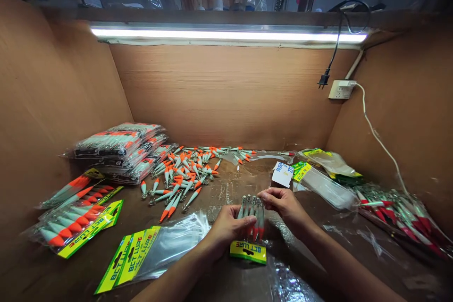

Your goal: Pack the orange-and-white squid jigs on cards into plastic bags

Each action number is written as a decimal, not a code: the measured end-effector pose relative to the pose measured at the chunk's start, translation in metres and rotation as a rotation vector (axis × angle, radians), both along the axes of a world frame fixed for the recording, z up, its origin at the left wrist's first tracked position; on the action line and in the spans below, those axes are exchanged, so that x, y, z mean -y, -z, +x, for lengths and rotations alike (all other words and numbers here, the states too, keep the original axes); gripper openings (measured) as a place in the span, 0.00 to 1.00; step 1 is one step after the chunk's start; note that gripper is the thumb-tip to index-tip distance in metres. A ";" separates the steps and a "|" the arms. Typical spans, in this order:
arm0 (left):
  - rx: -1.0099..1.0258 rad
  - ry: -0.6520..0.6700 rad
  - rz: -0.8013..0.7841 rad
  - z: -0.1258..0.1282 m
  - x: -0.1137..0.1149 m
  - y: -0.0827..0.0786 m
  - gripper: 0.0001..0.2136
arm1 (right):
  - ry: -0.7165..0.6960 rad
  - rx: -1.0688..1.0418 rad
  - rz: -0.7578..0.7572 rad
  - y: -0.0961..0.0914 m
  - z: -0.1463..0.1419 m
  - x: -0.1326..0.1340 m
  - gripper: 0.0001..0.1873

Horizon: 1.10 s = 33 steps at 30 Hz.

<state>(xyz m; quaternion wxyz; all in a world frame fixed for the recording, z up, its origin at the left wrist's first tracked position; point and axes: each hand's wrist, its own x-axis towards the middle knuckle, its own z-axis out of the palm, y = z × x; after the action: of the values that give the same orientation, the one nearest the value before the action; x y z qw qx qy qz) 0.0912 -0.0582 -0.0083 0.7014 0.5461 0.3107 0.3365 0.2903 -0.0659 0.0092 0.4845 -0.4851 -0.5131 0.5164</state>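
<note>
A clear packet of fishing lures (250, 214) is between my hands, its yellow-green header card (247, 252) toward me. Inside, several pale lures with red ends lie side by side, their hooks facing away from me. My left hand (226, 226) grips the packet's left side, thumb across the front. At the far right corner, my right hand (278, 200) has thumb and forefinger pinched together on the packet's edge, by the hooks. Flat clear bags (173, 240) with yellow header cards lie fanned out left of my left hand.
Loose orange-tipped lures (184, 174) are heaped at the back, beside stacked bulk packs (123, 146). Filled packets (72, 222) lie at the left. Red-and-white lures (399, 212), clear bags (325, 186) and a small white label (282, 173) lie at the right. A plug (323, 78) hangs above.
</note>
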 end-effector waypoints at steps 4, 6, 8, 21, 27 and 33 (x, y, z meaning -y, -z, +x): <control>0.049 0.060 -0.009 0.000 -0.002 0.001 0.25 | 0.008 -0.137 -0.024 0.003 0.004 -0.003 0.34; 0.031 -0.018 0.054 -0.002 -0.006 0.003 0.24 | 0.011 -0.176 -0.033 0.003 0.006 -0.005 0.34; -0.039 -0.122 0.103 -0.004 -0.011 0.004 0.23 | 0.007 -0.187 -0.045 0.002 0.007 -0.005 0.34; -0.104 -0.148 0.175 -0.007 -0.014 0.008 0.20 | 0.030 0.006 0.033 0.003 0.004 -0.003 0.34; 0.010 -0.036 0.110 -0.007 -0.014 0.008 0.21 | 0.049 0.006 0.040 0.007 0.004 -0.004 0.34; 0.100 -0.127 -0.157 -0.006 -0.014 0.016 0.25 | 0.009 -0.100 -0.023 0.009 0.001 -0.002 0.34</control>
<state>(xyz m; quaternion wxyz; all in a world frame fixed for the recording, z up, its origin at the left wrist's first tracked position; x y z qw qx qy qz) 0.0853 -0.0444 -0.0247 0.7339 0.4512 0.3349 0.3816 0.2916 -0.0641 0.0003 0.5063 -0.4665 -0.4799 0.5438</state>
